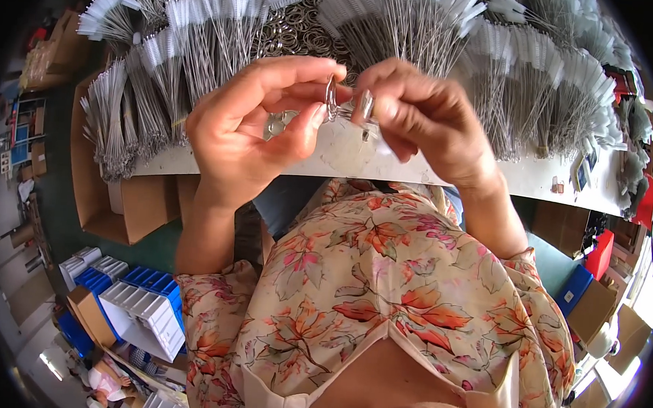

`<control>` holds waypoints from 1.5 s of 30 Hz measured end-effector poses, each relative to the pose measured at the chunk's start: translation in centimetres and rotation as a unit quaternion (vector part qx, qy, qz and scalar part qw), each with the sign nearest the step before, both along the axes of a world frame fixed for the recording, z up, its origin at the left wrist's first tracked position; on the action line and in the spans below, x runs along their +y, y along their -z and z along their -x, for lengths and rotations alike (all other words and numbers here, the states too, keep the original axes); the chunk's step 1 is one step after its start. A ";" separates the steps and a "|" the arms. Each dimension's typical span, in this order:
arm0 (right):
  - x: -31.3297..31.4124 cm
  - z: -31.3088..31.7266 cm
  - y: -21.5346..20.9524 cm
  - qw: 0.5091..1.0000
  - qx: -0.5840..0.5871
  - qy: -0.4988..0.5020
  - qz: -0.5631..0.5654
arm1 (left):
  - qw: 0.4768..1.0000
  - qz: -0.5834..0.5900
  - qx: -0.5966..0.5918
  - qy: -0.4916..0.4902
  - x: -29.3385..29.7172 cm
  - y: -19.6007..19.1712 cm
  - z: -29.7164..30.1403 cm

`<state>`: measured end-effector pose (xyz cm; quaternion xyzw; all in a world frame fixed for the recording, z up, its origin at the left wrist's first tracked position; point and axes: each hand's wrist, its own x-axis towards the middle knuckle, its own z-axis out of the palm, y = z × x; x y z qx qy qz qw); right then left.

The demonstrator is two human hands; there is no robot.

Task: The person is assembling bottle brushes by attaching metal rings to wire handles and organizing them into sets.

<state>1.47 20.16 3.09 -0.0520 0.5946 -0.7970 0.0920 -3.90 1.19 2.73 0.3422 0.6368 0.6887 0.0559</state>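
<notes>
My left hand point(250, 115) is raised over the near edge of the table, thumb and forefinger pinching a shiny metal ring point(330, 97) held upright. More silvery rings point(277, 123) show by its curled lower fingers; I cannot tell whether they are held or lie behind. Close beside it, my right hand point(438, 125) is closed and somewhat blurred. A small shiny metal piece point(366, 106) shows at its fingertips, and thin wire runs from there to the ring. What hangs under the right fingers is a pale blur, too smeared to name.
Bundles of thin wire brushes with white bristles point(219, 6) stand across the white table point(336, 156), with more bundles point(525, 74) at right. Between them lies a heap of metal rings point(295, 36). Below left are a cardboard box point(146, 202) and plastic bins point(143, 313); another person point(107, 377) is farther off.
</notes>
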 end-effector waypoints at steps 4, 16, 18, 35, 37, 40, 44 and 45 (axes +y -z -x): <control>-0.9 0.7 -2.1 0.995 0.077 0.054 -0.017 | 0.992 -0.026 0.111 -0.056 0.8 -1.8 0.1; -1.4 2.1 -3.0 0.989 0.088 0.084 -0.084 | 0.985 0.063 0.143 -0.077 0.1 -3.4 1.0; -1.4 2.1 -3.0 0.989 0.062 0.090 -0.094 | 0.981 0.085 0.157 -0.082 0.1 -3.9 1.1; 0.2 2.5 -2.7 0.998 0.041 -0.038 0.003 | 0.987 0.099 0.126 -0.019 0.6 -4.5 1.8; 0.1 2.3 -2.4 0.999 0.027 -0.034 0.023 | 0.994 0.089 0.064 -0.003 0.7 -4.9 1.8; 0.2 2.3 -2.3 0.999 0.018 -0.016 0.039 | 0.987 0.116 0.101 0.037 0.6 -4.9 2.9; 0.2 2.2 -2.4 0.999 0.033 -0.003 0.028 | 0.969 0.188 0.161 0.008 0.4 -5.0 3.3; 0.1 2.1 -2.3 0.999 0.034 -0.004 0.028 | 0.969 0.188 0.161 0.007 0.4 -4.7 3.3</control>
